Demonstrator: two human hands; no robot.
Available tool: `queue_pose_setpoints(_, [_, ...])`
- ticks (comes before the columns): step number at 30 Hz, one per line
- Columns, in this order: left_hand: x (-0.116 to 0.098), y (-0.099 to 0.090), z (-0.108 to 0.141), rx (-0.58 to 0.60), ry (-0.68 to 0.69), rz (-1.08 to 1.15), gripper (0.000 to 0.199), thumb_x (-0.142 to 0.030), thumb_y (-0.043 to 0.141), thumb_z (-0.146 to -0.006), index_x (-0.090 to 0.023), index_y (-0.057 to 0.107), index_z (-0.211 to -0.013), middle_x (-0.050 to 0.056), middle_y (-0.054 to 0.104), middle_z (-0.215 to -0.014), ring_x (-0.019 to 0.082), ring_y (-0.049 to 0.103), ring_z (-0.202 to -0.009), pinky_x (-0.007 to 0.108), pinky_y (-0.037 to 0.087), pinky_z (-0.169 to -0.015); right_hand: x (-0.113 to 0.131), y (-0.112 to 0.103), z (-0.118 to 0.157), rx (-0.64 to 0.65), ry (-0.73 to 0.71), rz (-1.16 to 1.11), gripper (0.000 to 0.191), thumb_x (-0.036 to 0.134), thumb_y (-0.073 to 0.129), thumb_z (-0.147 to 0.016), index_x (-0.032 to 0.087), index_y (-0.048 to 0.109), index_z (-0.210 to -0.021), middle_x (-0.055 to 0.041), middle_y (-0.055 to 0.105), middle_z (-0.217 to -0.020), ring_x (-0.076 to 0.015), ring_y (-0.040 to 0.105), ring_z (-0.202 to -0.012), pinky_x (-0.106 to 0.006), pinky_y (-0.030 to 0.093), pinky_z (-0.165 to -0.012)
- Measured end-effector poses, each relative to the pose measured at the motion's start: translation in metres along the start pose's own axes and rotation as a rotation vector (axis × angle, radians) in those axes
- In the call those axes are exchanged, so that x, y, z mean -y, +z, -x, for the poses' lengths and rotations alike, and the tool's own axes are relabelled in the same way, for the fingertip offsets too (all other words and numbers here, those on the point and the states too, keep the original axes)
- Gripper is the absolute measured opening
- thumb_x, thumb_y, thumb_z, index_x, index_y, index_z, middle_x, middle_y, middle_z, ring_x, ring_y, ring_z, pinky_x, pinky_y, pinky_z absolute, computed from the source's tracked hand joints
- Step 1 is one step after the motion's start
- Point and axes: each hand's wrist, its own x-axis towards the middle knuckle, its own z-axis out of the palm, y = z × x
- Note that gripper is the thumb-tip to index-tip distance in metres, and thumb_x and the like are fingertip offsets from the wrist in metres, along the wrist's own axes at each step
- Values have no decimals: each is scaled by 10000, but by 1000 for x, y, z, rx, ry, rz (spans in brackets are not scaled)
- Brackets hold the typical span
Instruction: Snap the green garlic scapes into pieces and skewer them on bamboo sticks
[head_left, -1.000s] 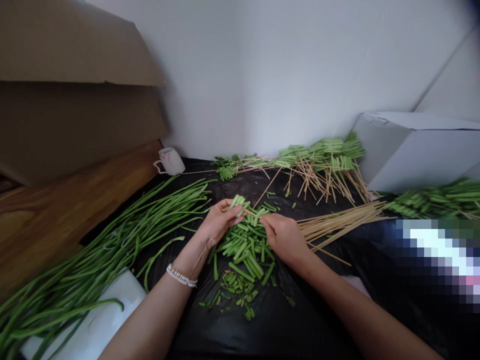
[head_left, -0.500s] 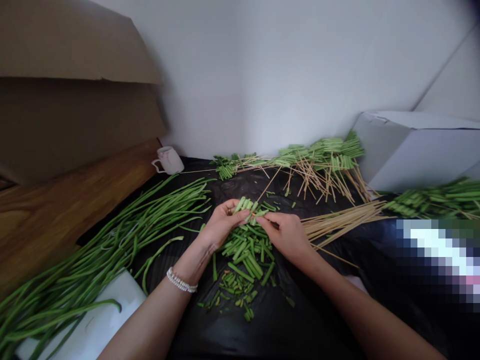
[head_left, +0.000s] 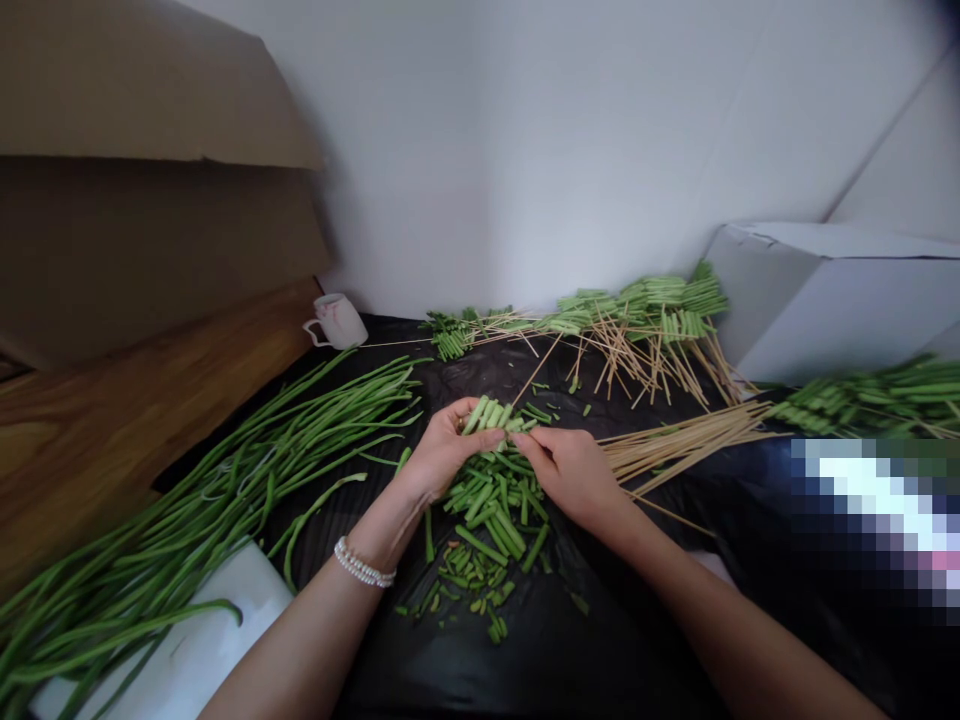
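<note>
My left hand [head_left: 439, 452] is closed around a row of cut green bean pieces [head_left: 489, 412], lined up side by side, with the thumb pressed along their near side. My right hand [head_left: 576, 478] meets it at the right end of the row. Its thumb and forefinger pinch a bean piece there, mostly hidden by the fingers. Beneath both hands lies a loose heap of cut bean pieces [head_left: 501, 522], with smaller scraps [head_left: 480, 578] nearer me.
Long whole beans [head_left: 300, 440] spread across the left. Bamboo skewers [head_left: 682, 440] lie to the right; skewered beans [head_left: 645, 300] are piled along the wall. A white mug [head_left: 339, 322], a cardboard box [head_left: 150, 230] and a white box [head_left: 840, 300] stand around the black plastic sheet [head_left: 600, 640].
My right fingers have closed in on the end of the row, and the bean piece they hold shows less. The left thumb has shifted slightly right; the surroundings look the same.
</note>
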Motion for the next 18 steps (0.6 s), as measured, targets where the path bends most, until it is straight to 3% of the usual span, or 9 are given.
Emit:
queue_pose_setpoints(5, [-8, -17, -12, -267, 49, 177, 378, -111, 831, -604, -168, 634, -921, 15, 709, -864, 108, 656, -715, 205, 515, -664, -10, -3, -4, -49, -70, 183, 300, 298, 393, -991, 203, 656, -883, -53, 700, -885, -176, 607, -792, -265, 351, -673])
queue_pose_setpoints(11, [-21, -43, -24, -530, 144, 395, 249, -4, 693, -705, -176, 629, -872, 1, 696, -802, 78, 652, -684, 158, 510, -638, -23, -10, -10, -47, -74, 408, 256, 78, 418, -915, 171, 656, -937, -92, 670, -901, -214, 585, -887, -285, 378, -749])
queue_pose_setpoints(15, [-26, -46, -24, -608, 182, 454, 179, -16, 666, -740, -173, 617, -811, -7, 691, -782, 67, 653, -700, 137, 508, -661, -27, -10, -10, -26, 7, 479, 218, 114, 432, -921, 169, 642, -900, -110, 679, -872, -223, 623, -823, -289, 391, -670])
queue_pose_setpoints(18, [-28, -42, -21, -550, 162, 482, 85, -135, 667, -795, -178, 618, -850, 29, 712, -867, 100, 674, -781, 178, 523, -706, -31, -8, -14, -63, 87, 274, 213, 175, 420, -940, 177, 617, -858, -95, 683, -802, -196, 649, -709, -271, 405, -599])
